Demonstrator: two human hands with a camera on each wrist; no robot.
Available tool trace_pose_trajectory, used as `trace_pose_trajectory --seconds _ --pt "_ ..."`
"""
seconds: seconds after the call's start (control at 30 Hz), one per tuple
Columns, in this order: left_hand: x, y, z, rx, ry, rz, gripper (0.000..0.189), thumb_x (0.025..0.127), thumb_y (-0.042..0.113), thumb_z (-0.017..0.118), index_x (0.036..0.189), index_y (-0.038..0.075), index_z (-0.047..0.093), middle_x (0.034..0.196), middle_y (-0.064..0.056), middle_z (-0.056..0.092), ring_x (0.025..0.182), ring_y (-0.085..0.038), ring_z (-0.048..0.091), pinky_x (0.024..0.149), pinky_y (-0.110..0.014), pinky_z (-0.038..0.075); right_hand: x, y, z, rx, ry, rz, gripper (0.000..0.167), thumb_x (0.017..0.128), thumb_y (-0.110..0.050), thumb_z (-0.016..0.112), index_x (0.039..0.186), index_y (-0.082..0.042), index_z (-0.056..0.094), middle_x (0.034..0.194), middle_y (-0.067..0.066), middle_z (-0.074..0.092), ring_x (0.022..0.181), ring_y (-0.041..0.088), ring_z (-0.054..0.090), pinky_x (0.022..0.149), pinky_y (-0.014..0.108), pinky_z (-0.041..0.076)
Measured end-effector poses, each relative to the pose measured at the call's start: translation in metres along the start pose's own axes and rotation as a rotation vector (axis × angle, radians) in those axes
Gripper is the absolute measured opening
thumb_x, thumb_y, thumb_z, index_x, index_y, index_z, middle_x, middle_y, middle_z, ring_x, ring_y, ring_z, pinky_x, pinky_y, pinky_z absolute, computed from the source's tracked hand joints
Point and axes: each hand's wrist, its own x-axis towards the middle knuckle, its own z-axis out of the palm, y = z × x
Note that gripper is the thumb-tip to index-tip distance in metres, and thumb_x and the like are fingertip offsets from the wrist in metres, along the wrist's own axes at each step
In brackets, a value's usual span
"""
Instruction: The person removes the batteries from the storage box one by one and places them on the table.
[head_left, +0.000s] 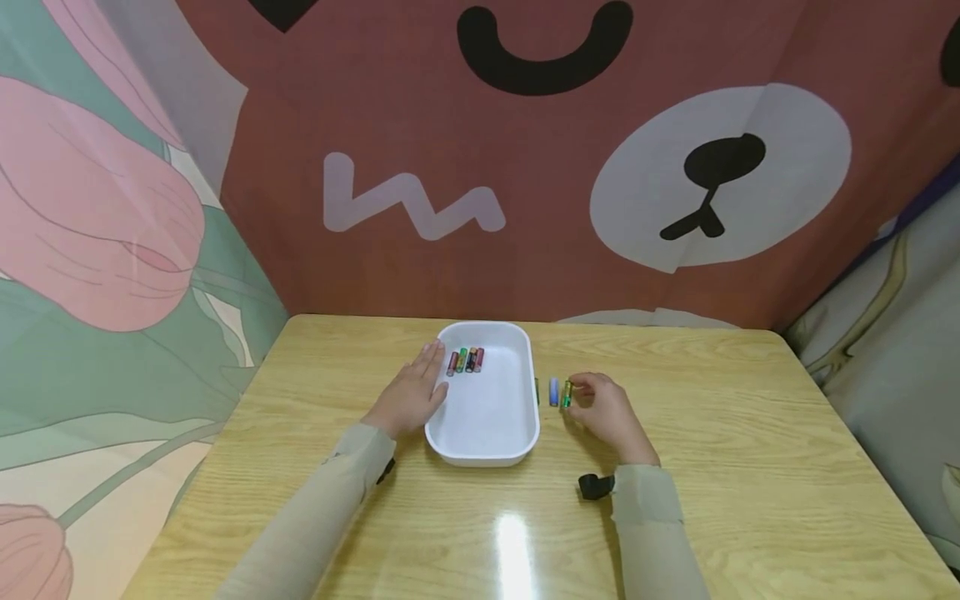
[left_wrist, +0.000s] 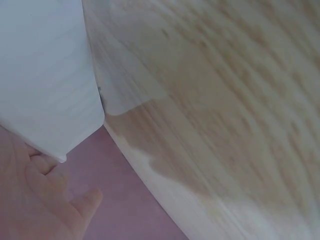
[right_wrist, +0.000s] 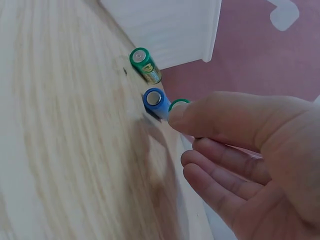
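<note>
My right hand [head_left: 606, 410] pinches a green-and-gold battery [head_left: 567, 394] between thumb and fingers, right of the white tray [head_left: 483, 461]. In the right wrist view the thumb covers most of that battery, leaving part of its green-rimmed end [right_wrist: 179, 103] showing. Beside it lies a blue battery [head_left: 553, 392]. Another green battery [right_wrist: 145, 66] lies close to the tray's right wall, partly hidden by it in the head view. My left hand [head_left: 411, 392] rests along the tray's left side with its fingers extended. Inside the tray, several batteries [head_left: 470, 360] lie in a row near the upper left.
The tray stands on a wood-grain table [head_left: 750, 467], near its far edge. Behind the table hangs a printed reddish-brown cloth [head_left: 420, 283]. A black wrist device [head_left: 596, 487] sits by the right sleeve.
</note>
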Motion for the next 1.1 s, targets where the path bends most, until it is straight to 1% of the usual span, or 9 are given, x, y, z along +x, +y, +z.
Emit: trace_pose_trajectory --seconds 0.17,0.37,0.7,0.9,1.1 --pt "-0.001 -0.002 0.002 0.000 0.005 -0.004 0.070 0.109 0.037 0.036 0.162 0.004 0.004 0.170 -0.010 0.002 0.156 -0.029 0.005 0.123 -0.054 0.018 0.003 0.004 0.003 0.019 -0.003 0.010 0.051 0.085 0.002 0.076 0.132 0.009 0.058 0.122 0.025 0.062 0.110 0.041 0.064 0.097 0.050 0.054" --pt "-0.001 -0.002 0.002 -0.005 0.001 -0.014 0.070 0.109 0.038 0.036 0.162 0.005 0.005 0.170 -0.009 0.002 0.156 -0.029 0.006 0.123 -0.054 0.018 0.005 0.010 0.005 0.007 -0.002 0.020 0.051 0.085 0.001 0.075 0.133 0.009 0.058 0.121 0.024 0.062 0.111 0.040 0.064 0.097 0.050 0.054" --pt "0.002 -0.003 0.004 0.013 -0.001 0.003 0.070 0.108 0.037 0.035 0.162 0.005 0.004 0.170 -0.010 0.002 0.156 -0.030 0.005 0.123 -0.054 0.019 0.005 0.015 0.010 0.007 0.014 0.039 0.051 0.085 0.001 0.075 0.133 0.009 0.058 0.119 0.023 0.062 0.109 0.037 0.063 0.097 0.050 0.054" --pt "0.002 -0.004 0.005 0.026 -0.004 -0.008 0.069 0.109 0.037 0.035 0.162 0.006 0.003 0.169 -0.009 0.000 0.156 -0.027 0.004 0.123 -0.053 0.019 0.006 0.018 0.012 0.026 0.016 0.043 0.051 0.086 0.000 0.075 0.133 0.009 0.058 0.120 0.024 0.062 0.108 0.037 0.063 0.097 0.049 0.054" --pt "0.003 -0.003 0.004 0.015 0.012 0.005 0.069 0.109 0.035 0.036 0.162 0.004 0.004 0.169 -0.010 0.001 0.156 -0.030 0.006 0.123 -0.054 0.020 0.008 0.019 0.011 0.046 0.030 0.048 0.051 0.084 0.001 0.074 0.132 0.009 0.059 0.118 0.024 0.062 0.108 0.036 0.063 0.098 0.049 0.053"
